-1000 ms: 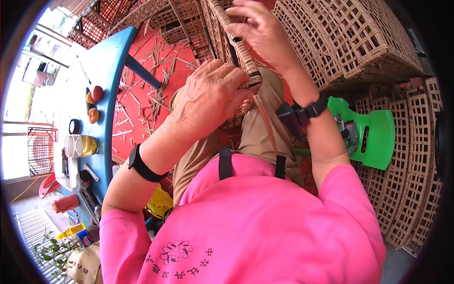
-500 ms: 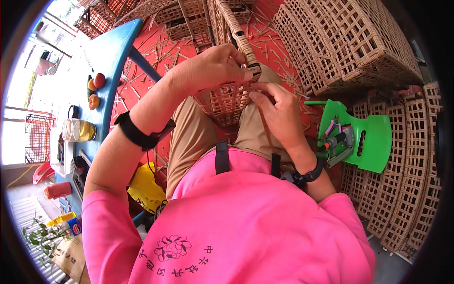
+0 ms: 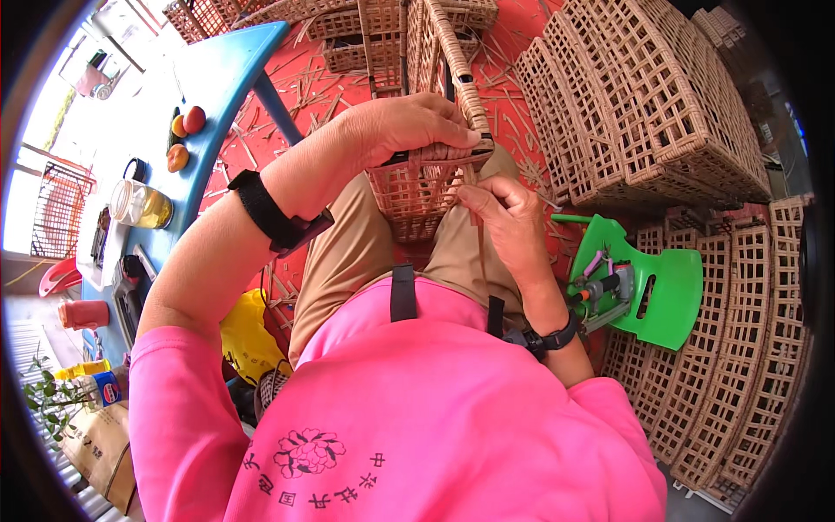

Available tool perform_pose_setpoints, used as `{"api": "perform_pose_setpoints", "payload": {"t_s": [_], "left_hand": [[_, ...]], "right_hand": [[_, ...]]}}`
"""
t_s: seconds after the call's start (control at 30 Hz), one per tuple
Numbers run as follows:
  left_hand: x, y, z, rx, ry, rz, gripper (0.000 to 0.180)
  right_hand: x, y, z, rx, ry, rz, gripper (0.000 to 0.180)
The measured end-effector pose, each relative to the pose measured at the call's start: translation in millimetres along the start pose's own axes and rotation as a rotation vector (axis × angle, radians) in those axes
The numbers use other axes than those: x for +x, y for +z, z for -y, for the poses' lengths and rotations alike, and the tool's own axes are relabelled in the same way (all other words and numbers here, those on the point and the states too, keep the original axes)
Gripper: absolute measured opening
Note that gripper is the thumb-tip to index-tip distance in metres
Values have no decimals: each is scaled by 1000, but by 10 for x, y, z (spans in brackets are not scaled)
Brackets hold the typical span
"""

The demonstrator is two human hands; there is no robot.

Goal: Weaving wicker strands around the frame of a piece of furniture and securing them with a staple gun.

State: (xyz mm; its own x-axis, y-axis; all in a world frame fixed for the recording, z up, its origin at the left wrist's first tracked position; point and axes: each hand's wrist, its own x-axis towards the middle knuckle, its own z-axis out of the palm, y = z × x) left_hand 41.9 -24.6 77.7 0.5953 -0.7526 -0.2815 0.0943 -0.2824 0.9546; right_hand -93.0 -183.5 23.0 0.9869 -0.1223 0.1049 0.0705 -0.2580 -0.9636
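Between my knees stands an open-weave wicker basket [image 3: 407, 209], its wrapped rim [image 3: 461, 74] running away from me with dark frame showing at a corner. My left hand [image 3: 422, 124] lies over this near corner, fingers closed on the rim and thumb pressing beside the dark frame. Just below and to the right, my right hand [image 3: 509, 213] pinches a flat brown weaving strip [image 3: 482, 252] between thumb and forefinger. The strip comes from the corner and hangs down past the fingers toward my lap. The far fingers of my left hand are partly hidden.
On the left, a blue table [image 3: 204, 91] carries fruit, a glass jar [image 3: 143, 204] and tools. To the right, a green chair [image 3: 657, 287] holds a nail gun [image 3: 609, 287]. Stacked wicker baskets [image 3: 644, 104] stand behind it. Strip scraps litter the red floor [image 3: 313, 87].
My right hand has drawn slightly away from the corner, and the strip now shows hanging below it. My left hand has flattened over the rim. The whole view has shifted a little.
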Motion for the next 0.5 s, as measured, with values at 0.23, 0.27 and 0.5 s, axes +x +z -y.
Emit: {"api": "perform_pose_setpoints", "payload": {"t_s": [0.23,0.27,0.5], "left_hand": [[65,-40,26,71,-4,7,25],[73,-41,41,73,-5,9,25],[93,-29,66,23,-23,-10,24]], "right_hand": [[-116,-106,153,261,140,6,20],[-110,-122,113,386,130,39,25],[-111,-24,105,750,-12,71,33]]}}
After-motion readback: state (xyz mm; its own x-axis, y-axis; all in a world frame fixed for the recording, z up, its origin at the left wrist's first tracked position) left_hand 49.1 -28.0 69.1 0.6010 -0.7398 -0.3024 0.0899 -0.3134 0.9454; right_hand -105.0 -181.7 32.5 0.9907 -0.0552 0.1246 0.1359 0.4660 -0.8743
